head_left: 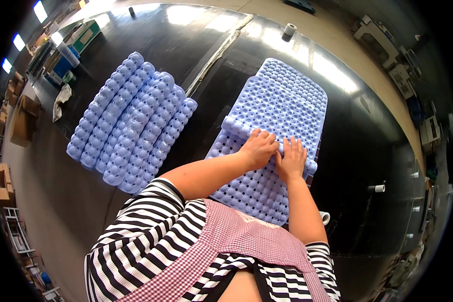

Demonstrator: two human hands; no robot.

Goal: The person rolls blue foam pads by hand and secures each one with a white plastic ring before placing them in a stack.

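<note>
A light-blue bubbled mat (256,194) lies in front of me, its far part turned into a thick roll (237,127) across it. My left hand (259,149) is closed, its fingers curled over the middle of that roll. Just to its right, my right hand (292,160) rests on the roll with fingers stretched out flat and the thumb apart. Beyond the roll, flat mats (279,100) of the same kind lie overlapped, suction cups facing up. How tightly the roll is wound is hidden under my hands.
Several rolled blue mats (131,123) lie side by side on the black table (357,151) to the left. White rolls (377,189) sit toward the right. A white cloth (61,102) lies at the left edge, near a green box (88,34). Cardboard boxes (24,121) stand beyond.
</note>
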